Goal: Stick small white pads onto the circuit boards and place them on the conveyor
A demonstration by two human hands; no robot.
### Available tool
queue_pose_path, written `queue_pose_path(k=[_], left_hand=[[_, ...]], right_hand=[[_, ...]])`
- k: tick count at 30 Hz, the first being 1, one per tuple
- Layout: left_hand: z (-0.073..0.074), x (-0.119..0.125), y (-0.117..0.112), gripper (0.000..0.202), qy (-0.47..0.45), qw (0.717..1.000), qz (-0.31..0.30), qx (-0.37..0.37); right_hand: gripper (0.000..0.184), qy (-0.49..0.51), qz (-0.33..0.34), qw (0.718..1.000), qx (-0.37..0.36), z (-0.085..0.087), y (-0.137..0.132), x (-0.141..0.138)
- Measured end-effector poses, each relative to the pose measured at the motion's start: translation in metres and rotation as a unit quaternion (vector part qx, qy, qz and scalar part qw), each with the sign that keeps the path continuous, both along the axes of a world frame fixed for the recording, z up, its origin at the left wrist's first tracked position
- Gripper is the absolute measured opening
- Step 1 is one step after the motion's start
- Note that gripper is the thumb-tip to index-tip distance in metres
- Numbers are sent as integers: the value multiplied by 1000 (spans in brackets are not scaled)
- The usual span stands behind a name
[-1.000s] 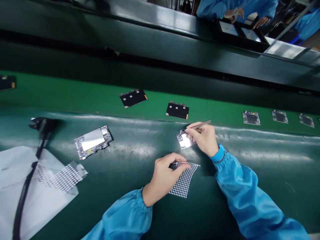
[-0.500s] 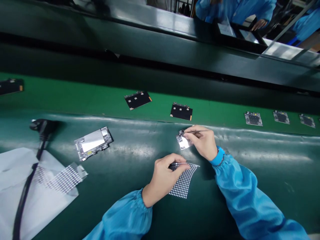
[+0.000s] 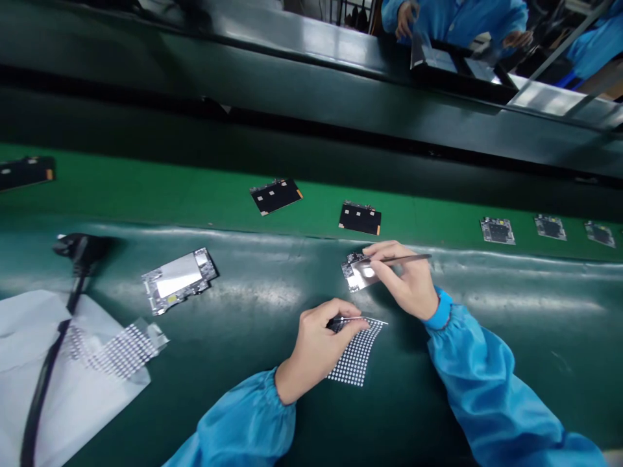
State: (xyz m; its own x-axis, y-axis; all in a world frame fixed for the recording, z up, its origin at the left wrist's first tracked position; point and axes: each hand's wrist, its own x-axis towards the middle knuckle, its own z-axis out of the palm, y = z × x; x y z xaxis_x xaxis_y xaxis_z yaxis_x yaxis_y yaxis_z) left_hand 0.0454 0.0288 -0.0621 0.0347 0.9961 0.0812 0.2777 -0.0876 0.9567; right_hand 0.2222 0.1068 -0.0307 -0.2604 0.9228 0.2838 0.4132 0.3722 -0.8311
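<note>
My right hand point(image 3: 406, 277) pinches metal tweezers point(image 3: 403, 259), their tip resting on a small silver circuit board point(image 3: 357, 272) that lies on the dark green mat point(image 3: 243, 324). My left hand point(image 3: 318, 344) is closed, its fingers pressing down the upper edge of a sheet of small white dot stickers point(image 3: 354, 358). Both arms wear blue sleeves.
A second silver board point(image 3: 178, 280) lies to the left. A white sheet point(image 3: 68, 383) with another dot sheet point(image 3: 119, 350) and a black cable point(image 3: 53, 350) sit at the far left. Black boards point(image 3: 276, 195) point(image 3: 360, 218) and small boards point(image 3: 497, 230) ride the green belt. Other people in blue work across the line point(image 3: 457, 19).
My right hand has shifted slightly right and the tweezers now lie flatter over the board. The boards on the belt have drifted right. My left hand has stayed put.
</note>
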Motion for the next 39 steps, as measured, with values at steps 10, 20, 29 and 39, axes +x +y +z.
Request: queue_pose_path(k=[10,20,29,39], left_hand=[[1,0,3,9,-3,1000,4,28],[1,-3,3,7,4,1000,0,9],[0,-2,2,8,-10,1000,4,1],[1,0,1,6,-22,1000,2,-17]], right_hand=[[26,-293,8,945,147,-13,34,107],[52,-502,-52,863,22,1,86,-8],[31,-94,-208,973,30,18,76,33],[27,96,-142,967,-189,5,-32,48]])
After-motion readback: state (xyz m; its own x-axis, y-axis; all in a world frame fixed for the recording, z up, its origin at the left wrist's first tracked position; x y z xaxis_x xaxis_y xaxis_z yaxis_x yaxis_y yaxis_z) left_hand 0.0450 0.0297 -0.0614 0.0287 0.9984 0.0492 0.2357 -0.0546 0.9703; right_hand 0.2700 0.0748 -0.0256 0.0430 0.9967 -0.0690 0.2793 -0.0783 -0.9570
